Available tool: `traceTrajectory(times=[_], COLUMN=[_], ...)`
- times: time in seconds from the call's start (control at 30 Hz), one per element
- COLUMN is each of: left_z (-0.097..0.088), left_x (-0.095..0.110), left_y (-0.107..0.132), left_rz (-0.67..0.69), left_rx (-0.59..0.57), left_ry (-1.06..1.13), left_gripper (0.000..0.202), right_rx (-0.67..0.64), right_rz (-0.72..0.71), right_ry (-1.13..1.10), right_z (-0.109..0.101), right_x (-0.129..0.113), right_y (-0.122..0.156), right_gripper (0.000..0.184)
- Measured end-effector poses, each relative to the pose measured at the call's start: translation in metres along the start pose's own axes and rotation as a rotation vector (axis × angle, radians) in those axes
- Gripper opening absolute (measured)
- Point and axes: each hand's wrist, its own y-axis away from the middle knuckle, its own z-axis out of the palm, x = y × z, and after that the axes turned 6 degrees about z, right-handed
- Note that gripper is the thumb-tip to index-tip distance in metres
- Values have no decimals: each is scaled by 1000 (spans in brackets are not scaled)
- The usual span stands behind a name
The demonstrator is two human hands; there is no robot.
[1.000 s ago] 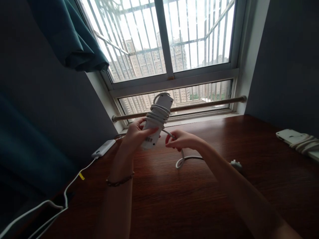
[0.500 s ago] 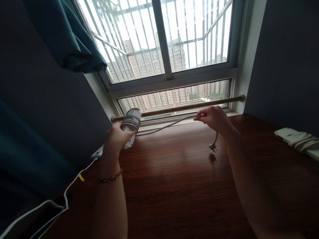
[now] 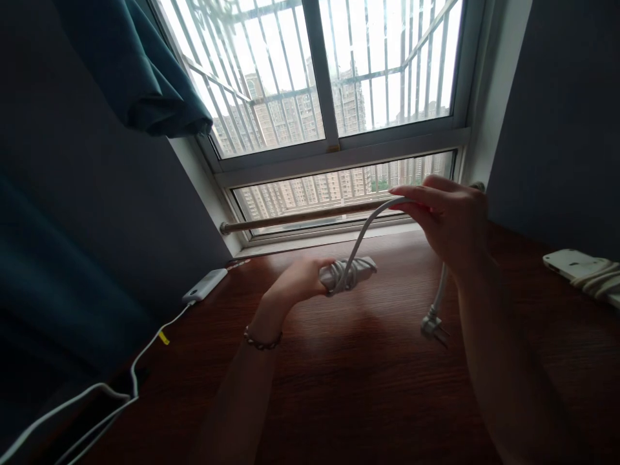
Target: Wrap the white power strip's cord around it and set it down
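Observation:
My left hand (image 3: 300, 281) is closed on a white power strip (image 3: 365, 266) wrapped in several turns of its own cord, held above the brown wooden tabletop. From the strip the white power cord (image 3: 362, 231) arches up to the right. My right hand (image 3: 448, 216) pinches that cord between thumb and fingers, higher than the left. Below the right hand the cord's free end hangs down, with its plug (image 3: 433, 327) in the air over the table.
On the left, another white power strip (image 3: 206, 286) lies with its cord running to the near edge. At the right a further strip with wound cord (image 3: 578, 263) rests on the wooden tabletop (image 3: 339, 381). Behind are a metal rail (image 3: 290, 219), a window and a blue curtain (image 3: 150, 77).
My left hand has moved right and turned the wrapped strip nearly level. The right hand has risen and come nearer, lifting the cord into an arch. The plug hangs lower in view.

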Motion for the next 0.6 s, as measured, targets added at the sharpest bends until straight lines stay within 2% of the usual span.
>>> traceTrajectory(times=[0.1, 0.17, 0.27, 0.33, 0.4, 0.53, 0.6], left_z=[5, 3, -5, -13, -19, -23, -22], left_x=[14, 26, 44, 53, 58, 61, 60], left_y=[3, 7, 17, 25, 33, 45, 48], left_rz=[184, 288, 411, 433, 466, 545, 531], left_rx=[-250, -374, -457, -400, -282, -44, 125], left_ry=[19, 79, 151, 131, 166, 469, 630], left_gripper=[46, 41, 48, 42, 37, 36, 35], right_rx=[-44, -68, -95, -129, -173, -300, -380], right_rz=[10, 38, 129, 198, 253, 300, 288], right_ry=[-24, -62, -141, -176, -196, -217, -256], right_z=[6, 14, 25, 31, 36, 43, 48], right_x=[5, 13, 31, 41, 47, 41, 36], right_y=[0, 0, 1, 2, 3, 6, 8], right_gripper=[30, 29, 29, 30, 30, 34, 39])
